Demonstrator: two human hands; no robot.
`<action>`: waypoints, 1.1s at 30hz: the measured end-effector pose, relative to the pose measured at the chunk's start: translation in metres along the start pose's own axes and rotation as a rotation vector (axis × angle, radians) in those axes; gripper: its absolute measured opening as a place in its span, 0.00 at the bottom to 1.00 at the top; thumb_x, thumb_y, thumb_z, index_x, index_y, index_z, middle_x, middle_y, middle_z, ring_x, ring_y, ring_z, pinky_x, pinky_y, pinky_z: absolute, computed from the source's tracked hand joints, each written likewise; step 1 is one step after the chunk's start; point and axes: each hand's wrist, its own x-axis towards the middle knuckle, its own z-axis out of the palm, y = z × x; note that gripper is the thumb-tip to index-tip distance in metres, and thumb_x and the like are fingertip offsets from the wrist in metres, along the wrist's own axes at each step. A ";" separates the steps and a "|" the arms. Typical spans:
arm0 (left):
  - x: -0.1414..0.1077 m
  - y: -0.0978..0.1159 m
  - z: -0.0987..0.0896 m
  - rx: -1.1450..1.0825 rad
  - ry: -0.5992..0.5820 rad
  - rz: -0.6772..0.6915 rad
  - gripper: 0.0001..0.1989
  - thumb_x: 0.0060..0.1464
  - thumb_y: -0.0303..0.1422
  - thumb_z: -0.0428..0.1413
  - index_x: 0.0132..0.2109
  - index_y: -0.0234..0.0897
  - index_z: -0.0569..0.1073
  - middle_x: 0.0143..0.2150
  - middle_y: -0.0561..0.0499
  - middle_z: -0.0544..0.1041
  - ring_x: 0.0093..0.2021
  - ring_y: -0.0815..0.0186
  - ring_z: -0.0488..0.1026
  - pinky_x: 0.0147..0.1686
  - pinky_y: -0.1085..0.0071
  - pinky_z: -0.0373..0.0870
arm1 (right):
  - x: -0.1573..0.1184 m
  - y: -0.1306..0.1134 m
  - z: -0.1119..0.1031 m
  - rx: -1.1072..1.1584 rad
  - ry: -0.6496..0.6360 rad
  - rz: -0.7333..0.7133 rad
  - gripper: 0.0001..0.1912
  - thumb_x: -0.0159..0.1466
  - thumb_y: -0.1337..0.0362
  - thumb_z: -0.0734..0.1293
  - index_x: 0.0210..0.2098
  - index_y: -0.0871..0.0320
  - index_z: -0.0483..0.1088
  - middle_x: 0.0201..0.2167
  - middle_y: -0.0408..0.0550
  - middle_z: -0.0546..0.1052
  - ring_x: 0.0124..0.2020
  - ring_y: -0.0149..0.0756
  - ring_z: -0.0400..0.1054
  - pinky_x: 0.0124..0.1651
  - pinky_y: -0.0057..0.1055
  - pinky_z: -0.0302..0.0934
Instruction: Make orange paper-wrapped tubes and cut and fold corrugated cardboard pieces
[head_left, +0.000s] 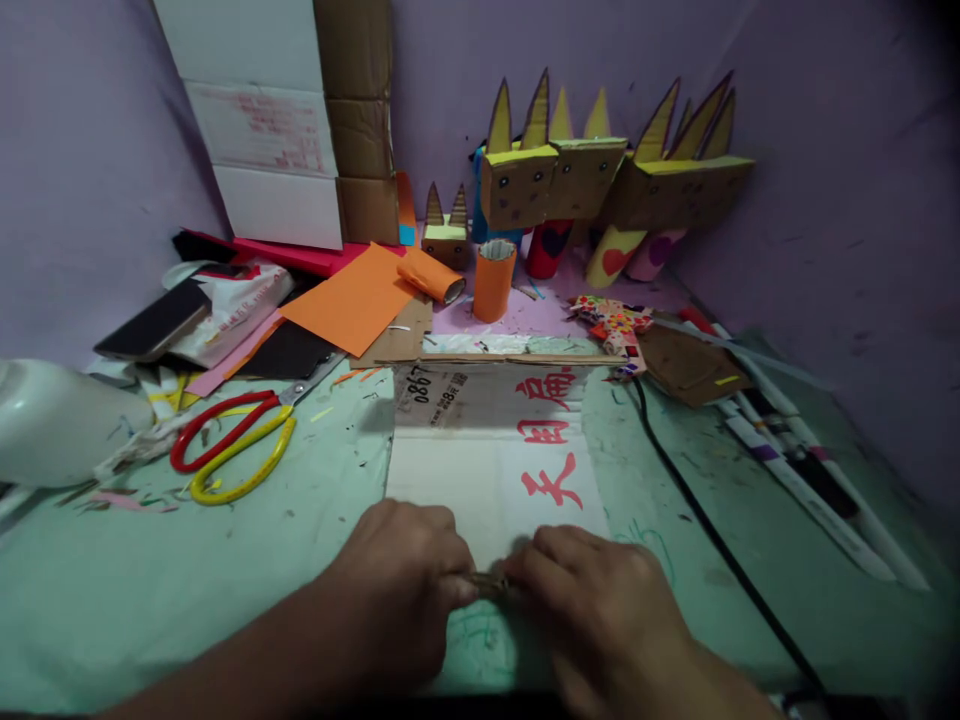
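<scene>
My left hand (409,580) is closed, thumb and fingers pinching one end of a small brown cardboard piece (491,582). The other end is gripped by the closed fingers of my right hand (600,600). Most of this piece is hidden by my fingers, and I cannot tell whether it joins the sheet behind it. Just beyond both hands lies a white printed cardboard sheet (457,465) with red characters, its brown far edge raised a little. Scissors (232,450) with one red and one yellow handle rest to the left of my left hand.
Cardboard animal figures (517,190) with pointed ears stand at the back, near orange paper tubes (493,280). Orange paper (352,300) and a white bottle (60,425) are at left. Markers (810,480), a black cable (697,510) and a patterned glue gun (611,325) are at right.
</scene>
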 end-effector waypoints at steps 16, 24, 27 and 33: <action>0.004 0.014 0.008 0.351 0.042 -0.064 0.08 0.48 0.23 0.46 0.33 0.37 0.69 0.29 0.49 0.75 0.31 0.57 0.75 0.28 0.64 0.69 | -0.008 0.009 -0.001 -0.080 0.341 -0.044 0.06 0.62 0.72 0.60 0.37 0.60 0.68 0.34 0.53 0.77 0.35 0.38 0.71 0.34 0.32 0.66; 0.018 0.015 0.004 0.368 0.115 -0.086 0.10 0.55 0.26 0.45 0.33 0.36 0.71 0.23 0.45 0.77 0.24 0.55 0.75 0.23 0.66 0.64 | -0.044 0.004 0.010 -0.201 0.112 -0.195 0.24 0.61 0.80 0.53 0.56 0.69 0.64 0.54 0.56 0.72 0.58 0.40 0.61 0.59 0.43 0.59; 0.019 0.011 0.002 0.354 0.167 -0.067 0.12 0.58 0.29 0.46 0.30 0.36 0.71 0.21 0.47 0.75 0.22 0.58 0.74 0.21 0.68 0.64 | -0.039 0.008 0.017 -0.136 0.072 -0.129 0.26 0.61 0.80 0.54 0.59 0.68 0.61 0.56 0.59 0.70 0.58 0.42 0.61 0.56 0.43 0.63; -0.011 0.004 0.015 0.432 0.580 0.308 0.10 0.58 0.27 0.47 0.34 0.33 0.73 0.32 0.45 0.76 0.33 0.60 0.71 0.32 0.65 0.70 | -0.032 0.013 0.020 -0.026 0.109 -0.075 0.23 0.64 0.76 0.58 0.58 0.61 0.61 0.50 0.57 0.72 0.50 0.40 0.65 0.50 0.40 0.66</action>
